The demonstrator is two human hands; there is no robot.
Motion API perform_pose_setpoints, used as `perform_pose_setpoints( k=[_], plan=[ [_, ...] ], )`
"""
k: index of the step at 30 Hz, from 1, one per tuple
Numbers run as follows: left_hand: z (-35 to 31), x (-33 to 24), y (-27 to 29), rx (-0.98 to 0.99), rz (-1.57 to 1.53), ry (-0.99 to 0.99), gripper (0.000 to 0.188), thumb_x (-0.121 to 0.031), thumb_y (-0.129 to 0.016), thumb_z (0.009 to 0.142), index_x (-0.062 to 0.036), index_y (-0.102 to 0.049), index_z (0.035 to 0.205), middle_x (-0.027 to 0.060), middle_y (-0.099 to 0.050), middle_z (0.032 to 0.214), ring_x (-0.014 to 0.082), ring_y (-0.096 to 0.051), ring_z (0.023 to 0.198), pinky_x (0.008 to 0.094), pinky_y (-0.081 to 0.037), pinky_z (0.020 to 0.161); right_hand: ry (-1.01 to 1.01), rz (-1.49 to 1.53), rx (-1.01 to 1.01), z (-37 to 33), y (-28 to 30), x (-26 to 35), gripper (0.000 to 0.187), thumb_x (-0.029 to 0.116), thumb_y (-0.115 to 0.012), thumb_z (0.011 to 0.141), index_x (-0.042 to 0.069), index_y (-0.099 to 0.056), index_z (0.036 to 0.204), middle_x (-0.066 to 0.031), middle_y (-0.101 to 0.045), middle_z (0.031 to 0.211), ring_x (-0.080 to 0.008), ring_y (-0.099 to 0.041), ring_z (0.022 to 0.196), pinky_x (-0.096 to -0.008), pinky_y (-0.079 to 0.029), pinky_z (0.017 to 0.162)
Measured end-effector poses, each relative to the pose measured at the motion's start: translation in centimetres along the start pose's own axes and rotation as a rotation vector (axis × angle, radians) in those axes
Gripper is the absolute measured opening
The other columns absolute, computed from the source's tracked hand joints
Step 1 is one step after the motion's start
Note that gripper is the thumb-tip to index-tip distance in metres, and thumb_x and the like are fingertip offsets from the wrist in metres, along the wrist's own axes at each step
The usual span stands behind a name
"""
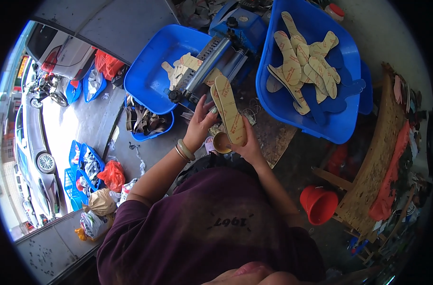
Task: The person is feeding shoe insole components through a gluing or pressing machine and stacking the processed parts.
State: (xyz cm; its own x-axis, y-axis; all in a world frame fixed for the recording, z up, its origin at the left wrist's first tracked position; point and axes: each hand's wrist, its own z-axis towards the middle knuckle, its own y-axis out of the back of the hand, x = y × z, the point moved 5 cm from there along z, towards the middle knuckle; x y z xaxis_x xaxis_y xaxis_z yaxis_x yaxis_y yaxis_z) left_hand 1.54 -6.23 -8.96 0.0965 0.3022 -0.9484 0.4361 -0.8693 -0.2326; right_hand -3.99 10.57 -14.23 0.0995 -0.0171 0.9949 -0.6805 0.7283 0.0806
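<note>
My right hand (249, 145) grips a pair of cream insoles (230, 113) with red print, overlapping and held upright near their lower end. My left hand (200, 124) is beside them, fingers apart and holding nothing; whether a fingertip touches their edge I cannot tell. Just beyond stands a blue machine (247, 29) with metal rollers (208, 64). A further cream piece (213, 76) shows at the rollers, partly hidden behind the held insoles. Below my hands is a small round tub (221, 142), brown inside.
A blue bin (141, 88) left of the machine holds several insoles; a larger blue bin (337, 130) on the right holds more. A basin (152, 134) of dark strips sits lower left. At right are a red bucket (318, 204) and a wooden bench (368, 175).
</note>
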Motion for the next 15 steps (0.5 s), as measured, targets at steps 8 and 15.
perform_pose_setpoints(
  k=[8,15],
  plan=[
    [0.2,4.7,-1.2,0.011,-0.288,0.216,0.036,-0.027,-0.042,0.098,-0.0032,-0.047,0.124,0.0084,-0.055,0.116,0.0208,-0.059,0.101,0.0358,-0.05,0.085,-0.153,0.151,0.139,0.6,-1.0,-1.8,0.098,0.017,-0.078,0.065,0.005,-0.019,0.142,-0.0147,-0.034,0.137,-0.0248,-0.035,0.128,-0.0363,-0.032,0.103],
    [0.6,6.4,1.3,-0.038,-0.272,0.278,0.036,-0.029,-0.039,0.098,-0.0039,-0.047,0.122,0.0097,-0.057,0.113,0.0192,-0.06,0.1,0.0364,-0.052,0.083,-0.209,0.497,0.117,2.0,-1.1,-4.6,0.093,0.007,-0.07,0.066,0.007,-0.018,0.143,-0.0136,-0.033,0.139,-0.023,-0.032,0.13,-0.035,-0.031,0.104]
  ],
)
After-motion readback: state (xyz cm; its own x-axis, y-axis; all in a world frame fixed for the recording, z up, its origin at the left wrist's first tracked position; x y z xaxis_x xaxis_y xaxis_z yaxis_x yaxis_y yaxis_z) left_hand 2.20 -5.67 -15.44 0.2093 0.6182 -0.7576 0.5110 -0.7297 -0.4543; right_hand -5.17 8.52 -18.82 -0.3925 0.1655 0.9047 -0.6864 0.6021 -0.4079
